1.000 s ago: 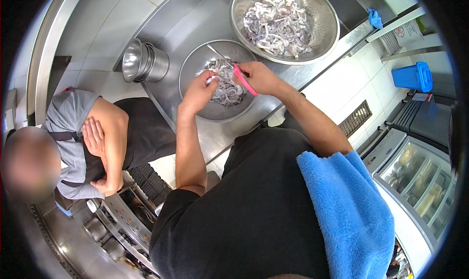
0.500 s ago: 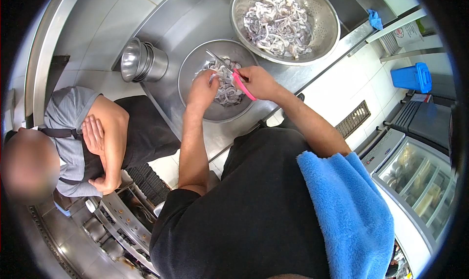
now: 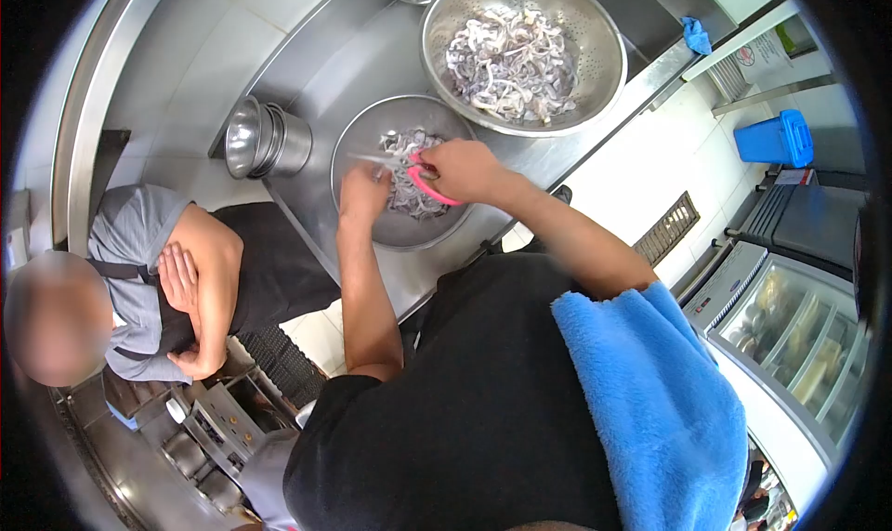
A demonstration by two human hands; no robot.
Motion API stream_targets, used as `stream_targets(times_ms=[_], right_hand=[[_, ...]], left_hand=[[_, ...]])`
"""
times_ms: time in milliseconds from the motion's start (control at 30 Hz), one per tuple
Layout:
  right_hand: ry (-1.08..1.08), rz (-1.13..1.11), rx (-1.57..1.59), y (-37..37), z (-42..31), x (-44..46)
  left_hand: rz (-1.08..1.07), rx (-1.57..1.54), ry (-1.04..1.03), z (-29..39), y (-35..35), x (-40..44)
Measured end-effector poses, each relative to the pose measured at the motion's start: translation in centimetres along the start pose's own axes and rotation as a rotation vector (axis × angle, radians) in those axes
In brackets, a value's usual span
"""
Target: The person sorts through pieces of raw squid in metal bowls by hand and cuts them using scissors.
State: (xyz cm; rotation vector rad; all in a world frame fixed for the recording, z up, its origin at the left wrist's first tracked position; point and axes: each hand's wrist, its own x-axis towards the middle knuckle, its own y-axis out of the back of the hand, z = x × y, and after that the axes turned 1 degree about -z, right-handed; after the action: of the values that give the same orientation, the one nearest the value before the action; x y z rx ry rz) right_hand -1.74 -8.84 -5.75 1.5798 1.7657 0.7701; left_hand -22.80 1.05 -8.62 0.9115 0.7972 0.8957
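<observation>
Pink-handled scissors (image 3: 429,182) are in my right hand (image 3: 465,170), their blades pointing left across a metal bowl (image 3: 346,141). My left hand (image 3: 363,193) is over the bowl's left side, fingers pinched by the blade tips on a small pale piece of squid (image 3: 378,171), mostly hidden and blurred. Cut grey-white squid pieces (image 3: 416,199) lie in the bowl beneath both hands. Just beyond, a larger perforated metal colander (image 3: 595,66) holds a heap of squid strips and tentacles (image 3: 513,65).
Stacked metal pots (image 3: 283,141) stand on the steel counter (image 3: 321,85) to the left. A person with folded arms (image 3: 200,280) is close at my left. A blue towel (image 3: 650,392) hangs by my right side. A blue bin (image 3: 776,141) and a glass-topped fridge (image 3: 790,336) are to the right.
My view has shifted a little. The scissors have swung from pointing up-left to lying nearly level, their blades now by my left fingertips. My left hand has moved left and down.
</observation>
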Motion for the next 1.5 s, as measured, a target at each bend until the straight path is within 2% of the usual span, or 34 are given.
stream_targets(times_ms=[67,233,400,533,667,733,800,933,1000,1100,1200,1333,1500], right_hand=[[-0.004,-0.069,-0.035,0.2,-0.3,0.3],[0.021,-0.069,0.027,0.3,0.3,1.2],[0.044,-0.049,0.117,0.9,0.8,2.7],[0.082,-0.13,0.208,1.2,2.2,4.0],[0.113,-0.197,0.292,5.5,4.0,3.4],[0.172,-0.163,0.386,7.7,7.0,2.5],[0.081,-0.233,0.467,12.2,10.0,0.9],[-0.051,-0.083,0.465,18.2,18.3,-2.3],[-0.156,-0.027,0.585,20.8,21.8,-4.5],[-0.246,0.04,0.711,23.8,25.4,-6.6],[-0.312,0.05,0.721,25.5,28.0,-7.8],[-0.285,0.016,0.778,25.5,30.2,-8.4],[-0.282,-0.085,0.81,24.9,30.3,-7.4]], left_hand=[[0.047,-0.071,-0.03,-1.5,-1.8,-0.1],[0.123,-0.196,-0.095,-1.1,-3.0,-1.6],[0.164,-0.243,-0.036,-0.1,-2.6,-2.9],[0.262,-0.195,0.034,0.6,-2.4,-3.5],[0.403,-0.177,0.228,5.2,-0.4,-4.1],[0.491,-0.205,0.184,8.8,0.3,-3.5],[0.595,-0.226,0.066,12.6,0.0,-1.9],[0.465,-0.143,-0.123,19.6,-2.5,3.8],[0.407,0.033,-0.223,22.4,-4.2,7.3],[0.125,0.318,-0.005,25.0,-7.0,12.4],[0.005,0.361,0.155,23.9,-10.1,15.6],[-0.174,0.163,0.151,24.6,-11.0,14.7],[-0.054,-0.066,0.168,26.0,-8.7,13.1]])
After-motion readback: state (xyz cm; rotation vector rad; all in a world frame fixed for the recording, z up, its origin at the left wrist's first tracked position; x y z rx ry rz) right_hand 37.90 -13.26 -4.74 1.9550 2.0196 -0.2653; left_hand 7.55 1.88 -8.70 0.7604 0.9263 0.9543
